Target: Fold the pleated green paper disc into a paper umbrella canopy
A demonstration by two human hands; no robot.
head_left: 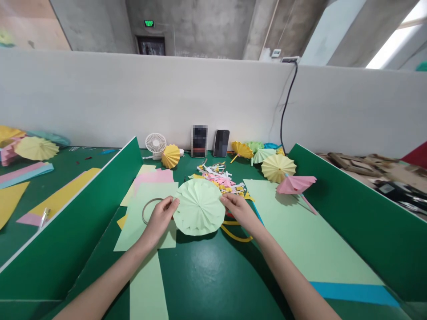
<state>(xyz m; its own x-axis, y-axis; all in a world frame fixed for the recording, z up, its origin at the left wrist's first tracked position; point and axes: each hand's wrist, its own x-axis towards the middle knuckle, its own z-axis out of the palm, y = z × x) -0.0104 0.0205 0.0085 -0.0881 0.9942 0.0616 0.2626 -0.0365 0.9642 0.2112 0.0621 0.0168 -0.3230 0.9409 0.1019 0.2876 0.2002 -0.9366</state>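
Note:
A round, pleated pale-green paper disc (199,207) is held up over the green table, its folds fanning out from the centre. My left hand (162,215) pinches its left edge between thumb and fingers. At the opposite edge, my right hand (237,209) grips it the same way. Beneath my left hand lie pale-green paper sheets (133,231) and a thin brownish ring (144,212). Curved yellow strips (236,239) rest on the table just below my right hand.
Paper scraps (222,178) are heaped behind the disc. Farther back stand a small white fan (155,143) and two phones, one dark (221,143). Folded paper umbrellas, including a yellow one (278,167) and a pink one (296,184), lie right. Green dividers (353,195) flank the workspace.

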